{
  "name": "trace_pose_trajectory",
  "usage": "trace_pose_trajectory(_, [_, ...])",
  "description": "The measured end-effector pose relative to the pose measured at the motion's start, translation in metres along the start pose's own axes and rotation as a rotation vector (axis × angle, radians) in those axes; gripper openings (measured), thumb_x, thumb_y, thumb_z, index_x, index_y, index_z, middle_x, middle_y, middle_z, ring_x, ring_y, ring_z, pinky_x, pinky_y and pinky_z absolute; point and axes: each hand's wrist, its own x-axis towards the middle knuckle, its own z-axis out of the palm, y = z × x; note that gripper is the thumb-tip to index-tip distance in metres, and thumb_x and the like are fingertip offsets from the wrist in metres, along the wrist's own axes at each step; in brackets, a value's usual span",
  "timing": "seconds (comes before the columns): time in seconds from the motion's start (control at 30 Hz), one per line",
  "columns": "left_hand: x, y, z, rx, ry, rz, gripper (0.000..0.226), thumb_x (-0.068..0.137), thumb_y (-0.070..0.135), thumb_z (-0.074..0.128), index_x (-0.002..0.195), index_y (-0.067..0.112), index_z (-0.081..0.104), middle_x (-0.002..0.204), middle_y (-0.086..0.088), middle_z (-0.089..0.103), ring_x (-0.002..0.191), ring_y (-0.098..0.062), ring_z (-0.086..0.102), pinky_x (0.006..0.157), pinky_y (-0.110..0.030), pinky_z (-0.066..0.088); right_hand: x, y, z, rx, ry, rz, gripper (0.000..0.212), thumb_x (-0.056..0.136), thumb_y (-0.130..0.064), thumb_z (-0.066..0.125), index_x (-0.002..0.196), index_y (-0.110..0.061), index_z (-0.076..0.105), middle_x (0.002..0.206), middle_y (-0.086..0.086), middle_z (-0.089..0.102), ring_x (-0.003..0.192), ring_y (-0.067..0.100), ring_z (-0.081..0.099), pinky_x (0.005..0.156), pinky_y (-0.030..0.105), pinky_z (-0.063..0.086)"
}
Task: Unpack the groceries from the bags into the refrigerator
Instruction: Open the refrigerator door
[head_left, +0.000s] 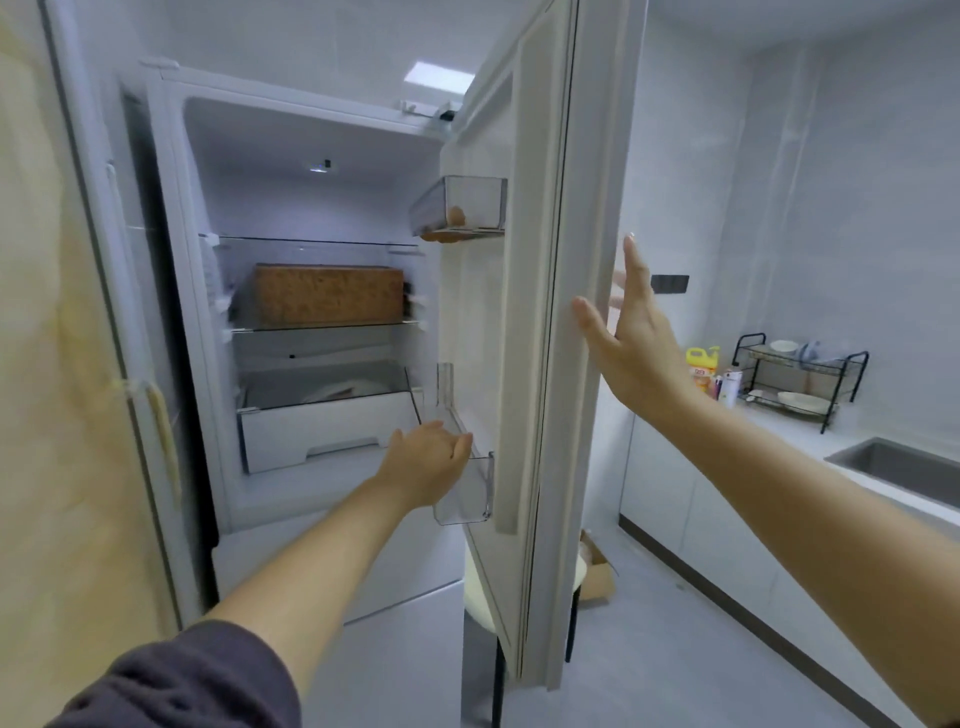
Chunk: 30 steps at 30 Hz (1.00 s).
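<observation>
I am looking down through the head camera at a white refrigerator (311, 338) filling the frame from 9 to 12 o'clock. Its door (530, 312) is standing wide open, swung out toward 1 o'clock.

The right hand (628, 332), at 3 o'clock, is lying flat against the door's outer edge. Its fingers are straight and fanned apart, the thumb is resting on the edge facing me, and it is holding nothing.

The left hand (428, 462), just below centre at 7 o'clock, is reaching toward the clear lower door bin (467, 493). Its fingers are loosely curved with nothing between them, and the fingertips are sitting at the bin's rim – I cannot tell whether they are touching it.

Inside, a brown woven box (327, 296) is sitting on the middle glass shelf, and a white crisper drawer (327, 428) is resting below it with something pale inside. The upper door bin (462, 208), at 12 o'clock, is holding something small and brown, too blurred to name.

Off at 3 o'clock, a black dish rack (800, 379) with bowls and a yellow bottle (702, 364) are standing on the counter, with a sink (904, 467) at 4 o'clock. A cream stool (478, 587) is showing behind the door's lower edge at 6 o'clock.
</observation>
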Motion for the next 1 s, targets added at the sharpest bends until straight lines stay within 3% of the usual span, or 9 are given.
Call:
trace_pose_trajectory(0.13, [0.006, 0.024, 0.01, 0.045, 0.06, -0.022, 0.041, 0.101, 0.023, 0.021, 0.076, 0.014, 0.051, 0.093, -0.008, 0.052, 0.113, -0.031, 0.046, 0.102, -0.049, 0.03, -0.041, 0.018, -0.004, -0.093, -0.115, 0.177, 0.088, 0.094, -0.051, 0.053, 0.155, -0.031, -0.007, 0.159, 0.0, 0.027, 0.139, 0.02, 0.039, 0.11, 0.046, 0.038])
trace_pose_trajectory(0.23, [0.014, 0.046, 0.022, 0.084, 0.083, -0.044, 0.04, 0.102, 0.018, 0.023, 0.097, 0.013, 0.062, 0.106, -0.01, 0.059, 0.118, -0.027, 0.045, 0.106, -0.052, 0.027, -0.057, 0.033, -0.005, -0.167, -0.146, 0.244, 0.094, 0.093, -0.049, 0.058, 0.155, -0.026, -0.009, 0.162, 0.0, 0.018, 0.144, 0.021, 0.031, 0.112, 0.039, 0.032])
trace_pose_trajectory(0.37, [0.016, 0.081, 0.031, 0.103, 0.12, -0.079, 0.024, 0.097, 0.008, 0.031, 0.107, 0.012, 0.053, 0.098, -0.006, 0.055, 0.111, -0.027, 0.045, 0.102, -0.054, 0.033, -0.057, 0.054, -0.01, -0.23, -0.114, 0.325, 0.096, 0.093, -0.046, 0.06, 0.156, -0.022, -0.009, 0.163, -0.002, 0.013, 0.145, 0.021, 0.029, 0.107, 0.038, 0.035])
trace_pose_trajectory(0.47, [0.019, 0.103, 0.037, 0.087, 0.122, -0.075, 0.027, 0.096, 0.005, 0.032, 0.113, 0.013, 0.052, 0.107, -0.006, 0.056, 0.117, -0.028, 0.042, 0.106, -0.061, 0.022, -0.051, 0.071, -0.013, -0.243, -0.077, 0.36, 0.095, 0.094, -0.039, 0.06, 0.156, -0.021, -0.01, 0.164, 0.0, 0.011, 0.147, 0.023, 0.022, 0.109, 0.04, 0.032])
trace_pose_trajectory(0.53, [0.024, 0.112, 0.042, 0.085, 0.108, -0.099, 0.031, 0.097, 0.008, 0.028, 0.11, 0.015, 0.055, 0.108, -0.006, 0.056, 0.121, -0.03, 0.039, 0.107, -0.068, 0.015, -0.047, 0.081, -0.013, -0.251, -0.032, 0.371, 0.092, 0.095, -0.033, 0.061, 0.156, -0.022, -0.008, 0.163, -0.001, 0.012, 0.147, 0.024, 0.023, 0.107, 0.041, 0.034])
trace_pose_trajectory(0.7, [0.038, 0.13, 0.055, -0.011, 0.171, -0.094, 0.051, 0.1, 0.035, 0.012, 0.102, 0.016, 0.06, 0.104, -0.002, 0.062, 0.121, -0.028, 0.044, 0.109, -0.068, 0.006, -0.036, 0.109, -0.016, -0.308, -0.002, 0.366, 0.091, 0.096, -0.027, 0.059, 0.156, -0.02, -0.008, 0.164, 0.001, 0.013, 0.142, 0.028, 0.033, 0.102, 0.04, 0.04])
trace_pose_trajectory(0.8, [0.054, 0.129, 0.057, -0.175, 0.185, -0.048, 0.052, 0.1, 0.051, 0.02, 0.119, 0.021, 0.056, 0.122, 0.004, 0.056, 0.127, -0.021, 0.042, 0.112, -0.065, -0.002, -0.026, 0.128, -0.024, -0.329, -0.018, 0.39, 0.088, 0.098, -0.023, 0.056, 0.156, -0.02, -0.01, 0.162, 0.007, 0.017, 0.139, 0.033, 0.036, 0.101, 0.042, 0.039])
trace_pose_trajectory(1.0, [0.098, 0.086, 0.056, -0.257, 0.334, 0.066, 0.044, 0.1, 0.048, 0.033, 0.128, 0.019, 0.05, 0.137, 0.004, 0.045, 0.138, -0.019, 0.029, 0.115, -0.059, 0.004, -0.001, 0.173, -0.041, -0.315, -0.053, 0.407, 0.087, 0.098, -0.018, 0.055, 0.156, -0.018, -0.009, 0.163, 0.009, 0.012, 0.147, 0.027, 0.022, 0.11, 0.04, 0.029])
